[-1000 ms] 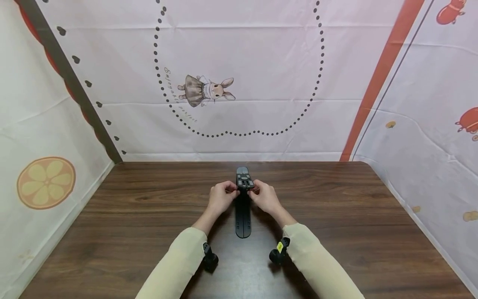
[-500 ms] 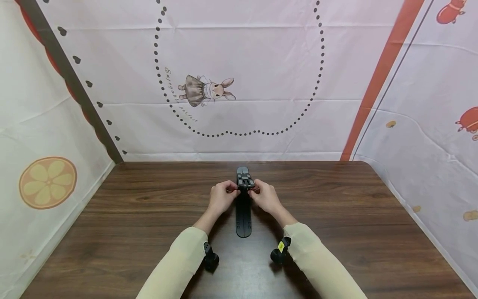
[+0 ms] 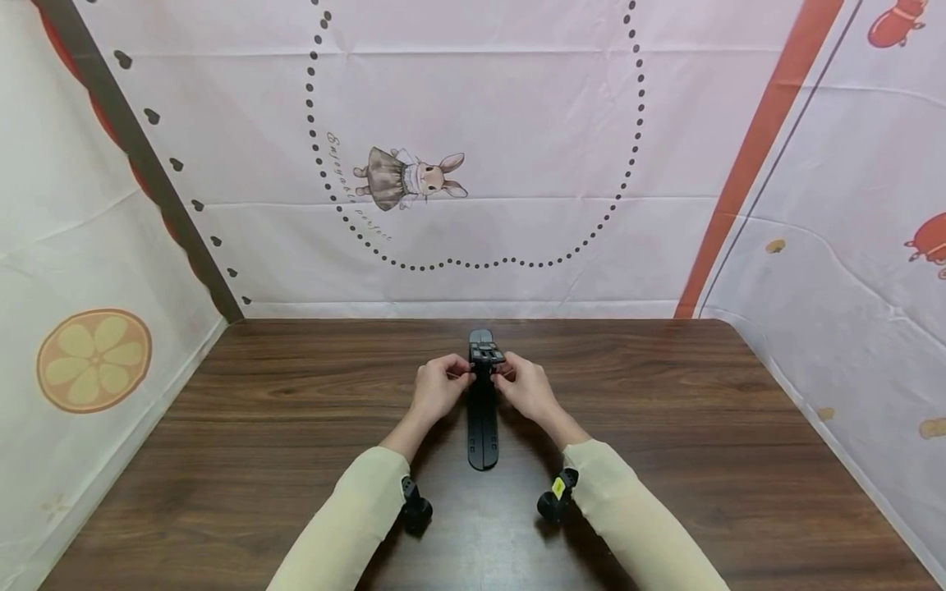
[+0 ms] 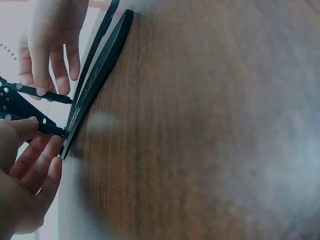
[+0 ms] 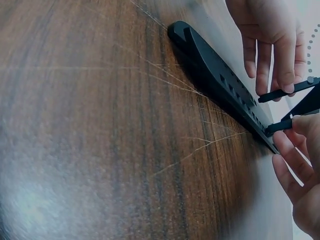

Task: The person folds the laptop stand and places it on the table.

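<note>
A black folding plastic stand lies lengthwise on the table, its long rounded base (image 3: 483, 443) pointing toward me. Over the base's far half rises a tilted upper part (image 3: 485, 351) with slots, carried on two thin legs. My left hand (image 3: 438, 386) pinches the left leg (image 4: 50, 128) near its foot between thumb and fingers. From the other side, my right hand (image 3: 526, 388) pinches the right leg (image 5: 285, 125) the same way. Both feet are right at the row of notches (image 5: 237, 95) along the base.
The wooden table (image 3: 296, 460) stretches out to both sides and in front. Printed white cloth (image 3: 517, 123) hangs behind it and along both sides. A small black camera (image 3: 417, 509) is strapped to the left wrist, another (image 3: 553, 501) to the right.
The stand's upper part has tipped, so its face shows narrower from above than half a second ago. Both hands keep their pinch and have hardly moved.
</note>
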Tool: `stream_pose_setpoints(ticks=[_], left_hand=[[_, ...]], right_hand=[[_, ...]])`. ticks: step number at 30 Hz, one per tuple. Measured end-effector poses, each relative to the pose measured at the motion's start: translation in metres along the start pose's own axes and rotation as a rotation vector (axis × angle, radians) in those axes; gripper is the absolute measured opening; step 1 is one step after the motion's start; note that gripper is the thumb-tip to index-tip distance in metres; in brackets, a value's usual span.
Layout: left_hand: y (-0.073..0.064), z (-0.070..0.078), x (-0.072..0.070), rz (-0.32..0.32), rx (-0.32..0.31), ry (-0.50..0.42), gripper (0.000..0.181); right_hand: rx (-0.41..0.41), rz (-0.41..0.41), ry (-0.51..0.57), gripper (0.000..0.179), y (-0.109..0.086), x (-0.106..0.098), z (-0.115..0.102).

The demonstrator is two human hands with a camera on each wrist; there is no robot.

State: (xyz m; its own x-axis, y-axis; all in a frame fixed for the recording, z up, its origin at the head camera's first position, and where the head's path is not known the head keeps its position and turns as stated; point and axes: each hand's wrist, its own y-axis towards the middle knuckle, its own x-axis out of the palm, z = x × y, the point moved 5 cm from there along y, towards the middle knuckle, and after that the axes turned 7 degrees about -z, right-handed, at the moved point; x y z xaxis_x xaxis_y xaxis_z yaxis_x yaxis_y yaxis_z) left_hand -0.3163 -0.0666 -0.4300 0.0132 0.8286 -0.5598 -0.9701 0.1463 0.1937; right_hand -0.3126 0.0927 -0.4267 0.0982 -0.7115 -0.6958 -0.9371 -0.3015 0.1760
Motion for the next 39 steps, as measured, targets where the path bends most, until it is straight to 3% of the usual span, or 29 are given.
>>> stream_pose_setpoints(ticks=[7, 39], left_hand=[[0.002, 0.001, 0.0, 0.008, 0.027, 0.006, 0.006], [0.009, -0.002, -0.001, 0.05, 0.024, 0.003, 0.006]], right_hand=[[-0.022, 0.03, 0.018, 0.008, 0.0, -0.001, -0.001], [-0.055, 0.125, 0.005, 0.003, 0.011, -0.005, 0.003]])
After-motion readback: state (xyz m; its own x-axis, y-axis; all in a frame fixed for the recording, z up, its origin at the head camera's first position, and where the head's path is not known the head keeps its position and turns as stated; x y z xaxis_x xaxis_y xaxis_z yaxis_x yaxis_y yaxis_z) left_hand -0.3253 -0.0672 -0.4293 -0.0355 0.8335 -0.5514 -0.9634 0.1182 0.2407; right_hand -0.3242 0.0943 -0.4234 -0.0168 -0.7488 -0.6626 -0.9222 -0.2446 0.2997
